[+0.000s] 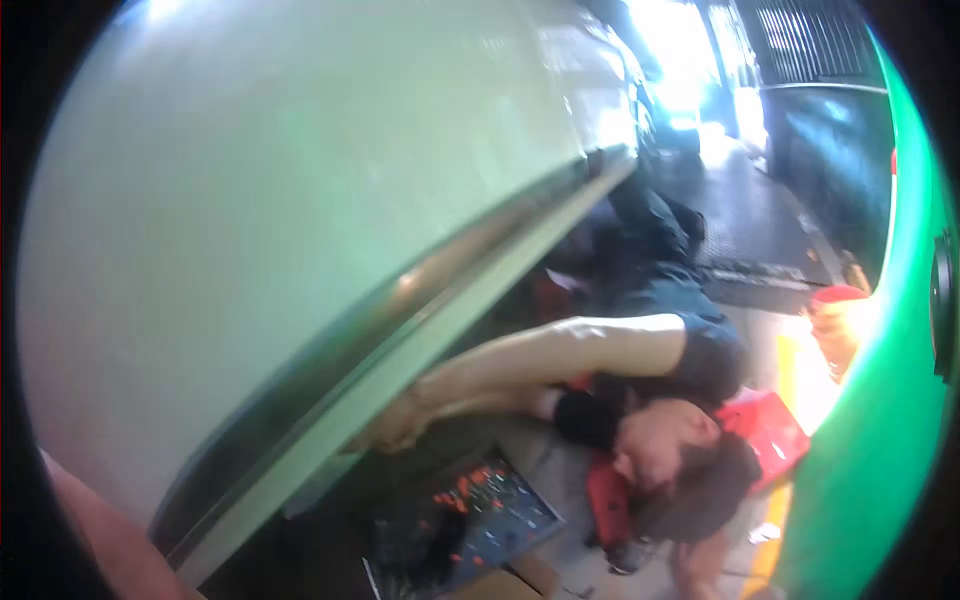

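Large pale panel (280, 200) fills the left half, tilted lower edge running lower left to upper right. Its bottom is a pale strip (460, 310) under a dark band. Own left arm (105, 535) is just beside the strip's near end, cut off by the lens rim. Can't tell how far open the left fingers are or if they hold anything. Right: a blurred bare limb (700, 570) at the bottom edge, whose I can't tell; no right finger state readable.

Co-worker (665, 300) lies on the floor, 2 arms out to the strip, hands (395, 422) at or under it. Contact too blurred to call.

Main risk: if the strip is loose and drops or swings, those hands are in the pinch zone, maybe the forearms too. Cause would be weak support or an unannounced shift at the near end.

Next: dark tray (515, 540) of small orange bits (468, 492) sits just below those hands. An elbow knock could scatter them.

Red-and-black item (608, 500) is right by the co-worker's face; a head turn could hit it. Red thing (768, 430) lies behind the head, near the yellow floor stripe (795, 390). Tight margin; green surface (870, 480) closes off the right.
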A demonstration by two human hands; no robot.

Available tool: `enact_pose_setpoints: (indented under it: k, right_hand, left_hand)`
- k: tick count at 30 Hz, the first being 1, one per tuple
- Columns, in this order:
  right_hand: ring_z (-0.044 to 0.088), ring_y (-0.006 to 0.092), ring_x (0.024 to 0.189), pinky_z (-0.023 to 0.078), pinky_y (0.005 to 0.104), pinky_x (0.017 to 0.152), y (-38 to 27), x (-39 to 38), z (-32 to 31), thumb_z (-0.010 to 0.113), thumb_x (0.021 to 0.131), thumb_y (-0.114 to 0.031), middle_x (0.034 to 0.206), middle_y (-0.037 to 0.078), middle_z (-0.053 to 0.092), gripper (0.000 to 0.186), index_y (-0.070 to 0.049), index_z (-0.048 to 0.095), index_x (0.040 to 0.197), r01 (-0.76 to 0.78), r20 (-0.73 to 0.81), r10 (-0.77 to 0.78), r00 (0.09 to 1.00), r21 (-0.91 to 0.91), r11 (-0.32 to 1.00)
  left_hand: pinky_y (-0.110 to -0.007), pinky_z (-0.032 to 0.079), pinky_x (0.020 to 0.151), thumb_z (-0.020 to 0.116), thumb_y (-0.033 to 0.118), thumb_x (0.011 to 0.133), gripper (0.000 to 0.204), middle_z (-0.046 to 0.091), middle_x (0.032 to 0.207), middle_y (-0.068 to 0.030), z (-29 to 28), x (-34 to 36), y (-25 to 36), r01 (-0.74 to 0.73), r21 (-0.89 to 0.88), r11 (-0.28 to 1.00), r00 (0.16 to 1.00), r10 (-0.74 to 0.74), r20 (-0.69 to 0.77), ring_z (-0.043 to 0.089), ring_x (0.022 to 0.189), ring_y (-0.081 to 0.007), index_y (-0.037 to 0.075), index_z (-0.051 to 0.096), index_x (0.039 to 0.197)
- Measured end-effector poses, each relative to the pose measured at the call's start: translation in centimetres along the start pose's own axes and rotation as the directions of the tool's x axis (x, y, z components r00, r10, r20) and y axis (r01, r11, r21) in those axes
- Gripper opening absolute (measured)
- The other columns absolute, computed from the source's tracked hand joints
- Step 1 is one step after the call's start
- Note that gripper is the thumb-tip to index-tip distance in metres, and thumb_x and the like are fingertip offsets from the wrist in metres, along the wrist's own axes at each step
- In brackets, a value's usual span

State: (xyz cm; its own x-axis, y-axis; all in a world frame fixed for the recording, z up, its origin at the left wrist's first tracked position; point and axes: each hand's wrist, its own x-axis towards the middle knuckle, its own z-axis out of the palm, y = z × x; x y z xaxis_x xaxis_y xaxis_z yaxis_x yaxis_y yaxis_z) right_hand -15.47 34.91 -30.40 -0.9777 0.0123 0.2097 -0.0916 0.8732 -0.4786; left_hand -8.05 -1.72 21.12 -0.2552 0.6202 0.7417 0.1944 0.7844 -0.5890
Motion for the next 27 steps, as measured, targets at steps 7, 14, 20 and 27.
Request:
enact_pose_setpoints:
  k: [7,14,20,27]
  right_hand:
    - [0.048,0.0435,0.111,0.035,0.0506,0.097,-2.1,2.9,3.7,0.059,0.078,-0.025,0.113,0.023,0.058,0.04,-0.001,0.059,0.11,-0.048,0.055,0.052,0.997,-0.08,0.996]
    - [0.05,0.0427,0.102,0.036,0.0498,0.092,-2.6,2.0,0.9,0.048,0.092,-0.031,0.105,0.027,0.058,0.037,0.001,0.061,0.105,-0.081,0.065,0.097,0.993,-0.212,0.974]
    - [0.052,0.0408,0.102,0.04,0.0486,0.088,-3.5,1.9,2.9,0.049,0.092,-0.03,0.109,0.023,0.059,0.033,-0.004,0.063,0.108,0.133,-0.106,-0.156,0.982,-0.198,0.971]
    - [0.051,0.0365,0.103,0.039,0.0479,0.088,-4.6,1.0,1.9,0.047,0.094,-0.035,0.105,0.018,0.059,0.036,-0.006,0.064,0.106,0.028,0.006,-0.027,1.0,-0.247,0.969]
  left_hand:
    - [-0.034,0.044,0.072,0.073,0.034,0.078,0.04,0.061,0.091,-0.0093,-3.5,-4.8,-1.3,0.106,-0.14,0.985,0.907,-0.038,0.42,0.055,0.077,-0.0243,0.002,0.06,0.098]
    - [-0.034,0.044,0.068,0.075,0.037,0.076,0.041,0.061,0.089,-0.0085,-4.8,-7.9,-1.2,0.251,-0.325,0.912,0.715,0.052,0.697,0.055,0.074,-0.0238,0.003,0.061,0.096]
    - [-0.034,0.044,0.066,0.077,0.039,0.074,0.043,0.062,0.086,-0.0079,-6.0,-10.1,3.5,0.583,-0.399,0.707,0.519,0.053,0.853,0.054,0.072,-0.0233,0.004,0.062,0.095]
    - [-0.034,0.044,0.063,0.079,0.041,0.072,0.045,0.062,0.084,-0.0071,-6.8,-8.6,5.4,0.706,-0.463,0.536,0.454,0.159,0.877,0.054,0.069,-0.0229,0.005,0.063,0.093]
